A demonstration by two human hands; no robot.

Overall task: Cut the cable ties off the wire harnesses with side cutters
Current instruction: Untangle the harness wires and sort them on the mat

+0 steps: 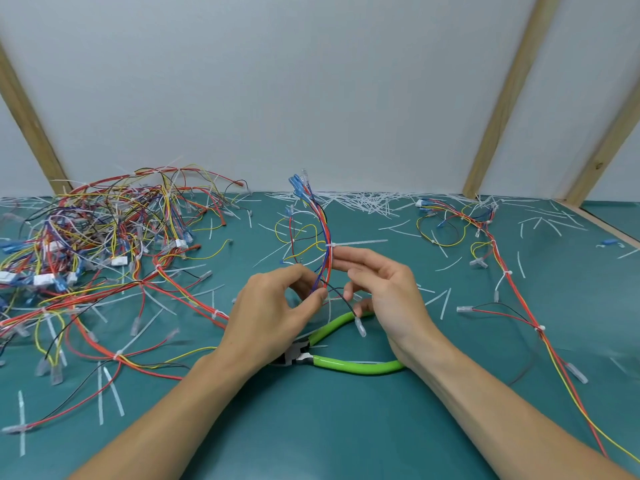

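Harness in hand: a bundle of red, blue and yellow wires (325,258) stands upright between my two hands at the middle of the green mat (311,427), its blue terminals fanned out at the top.
Left hand: my left hand (273,313) pinches the lower end of the bundle between thumb and fingers, curled round the wires.
Right hand: my right hand (381,285) has its fingertips on the bundle just under the tie; I cannot tell how firmly it grips, but the fingers bend round the wires.
Cable tie: a white cable tie (356,242) circles the bundle just above my right fingers, its long tail sticking out to the right.
Side cutters: the green-handled side cutters (346,362) lie flat on the mat below my hands, handles spread apart, untouched; the head is partly hidden by my left wrist.
Left pile: a big tangle of harnesses (100,237) sits on the left of the mat, many white ties on it.
Right side: a single long harness (509,282) lies stretched out on the right.
Scraps: cut white tie pieces (367,200) are scattered across the mat, thickest along the white back wall (311,81).
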